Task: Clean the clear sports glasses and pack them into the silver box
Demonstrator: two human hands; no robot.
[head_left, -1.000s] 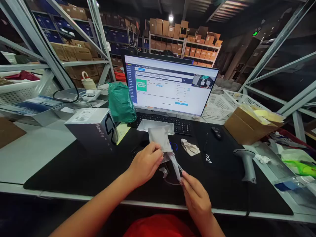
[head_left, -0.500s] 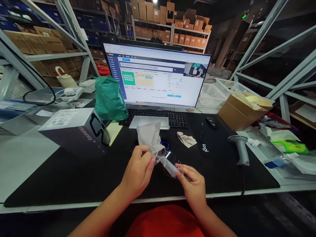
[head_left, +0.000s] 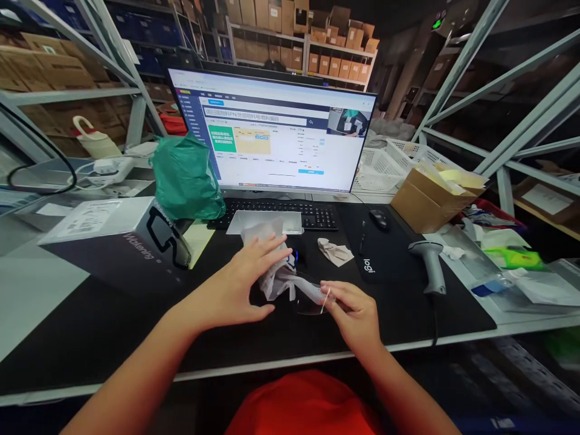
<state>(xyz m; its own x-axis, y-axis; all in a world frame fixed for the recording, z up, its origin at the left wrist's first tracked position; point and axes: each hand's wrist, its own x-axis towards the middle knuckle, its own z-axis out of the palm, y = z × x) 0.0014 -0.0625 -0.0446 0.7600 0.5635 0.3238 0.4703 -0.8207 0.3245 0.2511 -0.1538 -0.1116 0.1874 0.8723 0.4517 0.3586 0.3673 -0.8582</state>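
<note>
My left hand (head_left: 229,287) is open, its thumb and fingers spread around a thin whitish wrapping (head_left: 274,285). Its fingertips lie over the wrapping; whether they press on it I cannot tell. My right hand (head_left: 356,311) pinches the right end of a clear curved lens (head_left: 309,307) between thumb and fingers. A whitish strip of the wrapping runs along the lens toward that hand. Behind the wrapping, a small blue item (head_left: 295,257) shows only in part. A shallow white tray (head_left: 292,223) sits just beyond, at the keyboard (head_left: 319,216).
On the left stand a grey box (head_left: 118,248) with glasses pictured on it and a green plastic bag (head_left: 185,178). Crumpled paper (head_left: 335,252), a mouse (head_left: 379,220) and a barcode scanner (head_left: 430,266) lie to the right. The monitor (head_left: 281,142) is behind, a cardboard box (head_left: 426,202) at back right.
My left hand has let go of the wrapping and spread its fingers. The wrapping has dropped lower, and the right hand keeps its pinch on the lens. The view has shifted slightly.
</note>
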